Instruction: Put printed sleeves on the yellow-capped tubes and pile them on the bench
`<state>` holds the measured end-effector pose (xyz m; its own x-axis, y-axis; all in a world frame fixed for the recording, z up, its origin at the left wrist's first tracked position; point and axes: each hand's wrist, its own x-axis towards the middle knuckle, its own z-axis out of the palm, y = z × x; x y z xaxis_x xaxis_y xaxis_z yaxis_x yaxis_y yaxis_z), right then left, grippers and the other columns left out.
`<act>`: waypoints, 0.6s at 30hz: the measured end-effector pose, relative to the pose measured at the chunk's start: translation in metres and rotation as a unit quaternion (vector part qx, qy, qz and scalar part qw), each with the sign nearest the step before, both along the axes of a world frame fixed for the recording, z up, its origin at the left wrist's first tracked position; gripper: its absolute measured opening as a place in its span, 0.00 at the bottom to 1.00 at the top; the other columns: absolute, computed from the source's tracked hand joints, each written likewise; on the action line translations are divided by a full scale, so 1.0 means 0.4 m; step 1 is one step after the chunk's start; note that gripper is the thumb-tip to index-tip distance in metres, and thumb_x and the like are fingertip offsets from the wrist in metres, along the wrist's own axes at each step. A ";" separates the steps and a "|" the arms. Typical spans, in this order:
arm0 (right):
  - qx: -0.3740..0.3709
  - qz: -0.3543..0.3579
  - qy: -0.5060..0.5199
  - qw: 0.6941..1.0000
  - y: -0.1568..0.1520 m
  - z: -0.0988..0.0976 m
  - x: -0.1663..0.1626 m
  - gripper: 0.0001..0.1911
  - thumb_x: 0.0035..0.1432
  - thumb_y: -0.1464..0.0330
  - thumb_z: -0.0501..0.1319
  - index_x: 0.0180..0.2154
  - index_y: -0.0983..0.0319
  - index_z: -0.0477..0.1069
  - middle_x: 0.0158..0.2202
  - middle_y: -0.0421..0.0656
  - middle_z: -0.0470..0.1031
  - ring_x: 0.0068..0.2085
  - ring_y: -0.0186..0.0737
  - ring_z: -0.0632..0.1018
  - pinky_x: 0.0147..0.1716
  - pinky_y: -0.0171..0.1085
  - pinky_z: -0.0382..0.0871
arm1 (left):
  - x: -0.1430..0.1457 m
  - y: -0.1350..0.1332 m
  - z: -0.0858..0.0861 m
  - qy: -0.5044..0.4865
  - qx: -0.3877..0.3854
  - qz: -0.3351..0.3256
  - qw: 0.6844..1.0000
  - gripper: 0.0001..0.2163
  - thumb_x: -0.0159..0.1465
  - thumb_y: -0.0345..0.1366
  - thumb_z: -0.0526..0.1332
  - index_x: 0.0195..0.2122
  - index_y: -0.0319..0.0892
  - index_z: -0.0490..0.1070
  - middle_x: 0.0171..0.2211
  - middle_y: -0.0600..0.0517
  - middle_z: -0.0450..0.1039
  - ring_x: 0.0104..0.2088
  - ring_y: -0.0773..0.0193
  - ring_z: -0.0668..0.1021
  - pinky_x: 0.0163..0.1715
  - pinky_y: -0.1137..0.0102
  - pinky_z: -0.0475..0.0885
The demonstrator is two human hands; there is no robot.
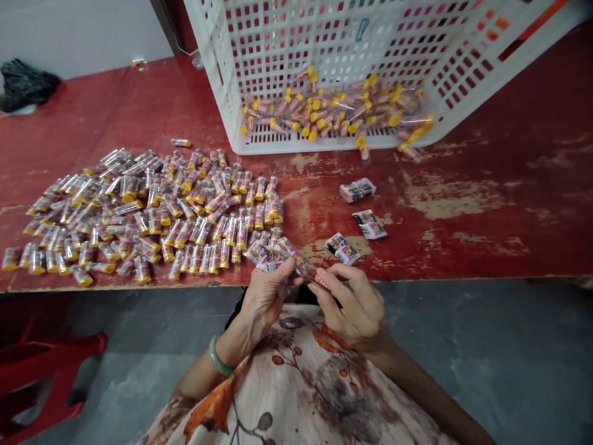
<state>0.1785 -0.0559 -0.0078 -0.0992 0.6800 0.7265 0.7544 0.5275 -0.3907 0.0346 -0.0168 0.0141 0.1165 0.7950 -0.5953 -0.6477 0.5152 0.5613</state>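
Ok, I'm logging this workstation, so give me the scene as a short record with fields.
Left hand: holds a clear tube, with printed pieces beside it
Right hand: fingertips at the tube's near end
Surface: red table, paint worn in patches
Table, left: many yellow-capped tubes, mostly crowded together
Table, right: three small printed bundles
Behind: white basket with more yellow-capped tubes inside, some at its edge
Left wrist: green bangle
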 end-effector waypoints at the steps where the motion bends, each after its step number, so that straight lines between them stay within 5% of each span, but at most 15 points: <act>1: 0.003 -0.005 0.003 1.000 -0.001 0.000 -0.003 0.21 0.54 0.74 0.65 0.50 0.61 0.68 0.39 0.49 0.74 0.38 0.41 0.78 0.36 0.38 0.76 | 0.000 -0.003 0.001 0.007 0.009 -0.004 1.000 0.16 0.42 0.33 0.75 0.31 0.36 0.75 0.27 0.53 0.76 0.24 0.70 0.76 0.25 0.76 0.74; 8: 0.004 -0.005 -0.002 1.000 0.013 -0.010 -0.027 0.21 0.54 0.74 0.66 0.50 0.62 0.65 0.40 0.49 0.75 0.40 0.42 0.78 0.39 0.38 0.76 | -0.002 -0.004 -0.015 0.017 0.045 -0.009 0.999 0.15 0.43 0.33 0.75 0.31 0.37 0.76 0.29 0.53 0.77 0.27 0.70 0.76 0.30 0.75 0.72; 14: -0.182 0.203 0.063 0.960 0.033 0.023 0.011 0.19 0.62 0.68 0.58 0.54 0.64 0.64 0.48 0.53 0.70 0.51 0.46 0.73 0.49 0.44 0.73 | -0.020 0.012 -0.033 0.010 -0.034 -0.032 0.999 0.13 0.47 0.37 0.73 0.27 0.37 0.74 0.23 0.54 0.73 0.21 0.73 0.72 0.17 0.80 0.61; 18: -0.171 0.163 0.109 0.966 0.028 0.018 0.014 0.14 0.61 0.75 0.56 0.49 0.61 0.68 0.45 0.48 0.73 0.47 0.41 0.76 0.46 0.40 0.74 | -0.022 0.003 -0.026 0.021 -0.014 -0.047 0.999 0.13 0.47 0.38 0.73 0.29 0.38 0.74 0.24 0.54 0.73 0.21 0.74 0.70 0.15 0.79 0.58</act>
